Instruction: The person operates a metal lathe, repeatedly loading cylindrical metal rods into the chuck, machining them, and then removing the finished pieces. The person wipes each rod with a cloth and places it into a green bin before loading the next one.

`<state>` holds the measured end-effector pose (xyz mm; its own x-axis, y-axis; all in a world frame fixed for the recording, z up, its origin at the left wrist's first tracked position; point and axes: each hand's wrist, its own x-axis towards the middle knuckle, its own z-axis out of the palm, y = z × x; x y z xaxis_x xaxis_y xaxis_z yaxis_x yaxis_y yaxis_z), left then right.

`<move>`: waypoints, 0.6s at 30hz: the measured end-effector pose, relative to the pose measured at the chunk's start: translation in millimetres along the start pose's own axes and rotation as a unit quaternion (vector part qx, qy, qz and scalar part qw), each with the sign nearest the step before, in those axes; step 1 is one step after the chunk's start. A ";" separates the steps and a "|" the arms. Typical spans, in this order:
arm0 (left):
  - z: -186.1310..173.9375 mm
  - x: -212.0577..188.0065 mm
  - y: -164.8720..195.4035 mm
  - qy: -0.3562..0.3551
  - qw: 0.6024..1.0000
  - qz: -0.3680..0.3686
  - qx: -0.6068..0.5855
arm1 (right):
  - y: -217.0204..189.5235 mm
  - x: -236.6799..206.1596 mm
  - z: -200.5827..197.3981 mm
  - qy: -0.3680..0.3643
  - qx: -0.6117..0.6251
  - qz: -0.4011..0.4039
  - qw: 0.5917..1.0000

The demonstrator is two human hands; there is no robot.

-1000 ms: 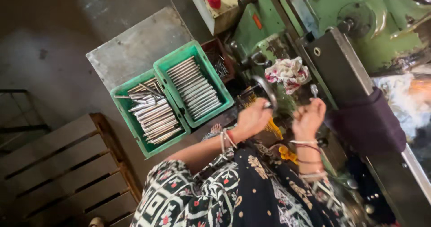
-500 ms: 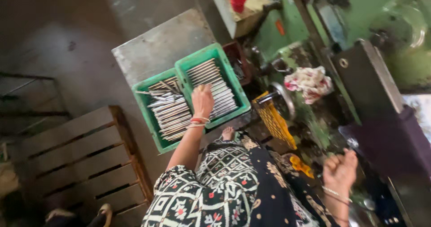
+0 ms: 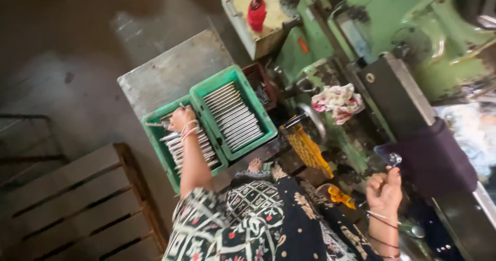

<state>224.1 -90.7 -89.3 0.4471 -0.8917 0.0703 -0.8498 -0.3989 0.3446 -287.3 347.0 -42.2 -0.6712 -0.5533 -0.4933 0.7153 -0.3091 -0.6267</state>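
Your left hand [image 3: 181, 119] has slid from the right crate to the left crate [image 3: 155, 137], left of centre, fingers curled on a rod [image 3: 157, 123]. Lower right, your right hand [image 3: 385, 188] has risen, pinching a small metal handle [image 3: 394, 159]. Farther up, rods fill the right crate [image 3: 212, 88]; beyond stands a green machine [image 3: 413, 34].

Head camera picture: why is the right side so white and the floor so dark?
In the head view, strong glare washes out the pale patch at the right edge; the grey floor lies in dim shadow; the whole frame is tilted and slightly soft, yet the silver metal rods in the green plastic crates stay readable.
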 end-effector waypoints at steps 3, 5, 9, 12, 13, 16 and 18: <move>-17.3 5.9 -22.6 -0.032 0.933 0.087 -0.348 | -3.0 -7.0 -5.3 0.036 -0.040 -0.025 0.998; -25.7 15.2 -31.5 -0.079 0.787 -0.001 -0.611 | -5.5 -12.7 -10.2 0.041 -0.046 -0.022 0.998; -18.1 9.2 17.4 0.158 0.898 0.220 -0.347 | -2.0 -18.5 -9.5 0.015 -0.001 0.013 1.000; 1.8 -35.2 108.2 0.104 0.887 0.390 -0.222 | 12.4 -13.3 9.4 0.021 -0.038 0.014 0.999; 4.3 -60.2 140.0 -0.135 0.847 0.357 -0.369 | 16.8 -11.9 18.3 0.020 -0.041 0.016 0.999; -14.5 -136.2 197.6 -0.508 0.675 0.249 -0.473 | 20.0 -19.4 41.9 -0.026 -0.032 0.005 0.999; -41.9 -156.1 214.8 -0.536 0.635 0.332 -0.446 | 12.0 -29.4 55.5 -0.059 0.003 0.017 0.998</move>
<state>-16.5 -28.2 13.0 -0.7814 -0.6231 -0.0346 -0.0402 -0.0052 0.9992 -248.3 316.6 -1.7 -0.6190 -0.6502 -0.4404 0.7389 -0.2922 -0.6071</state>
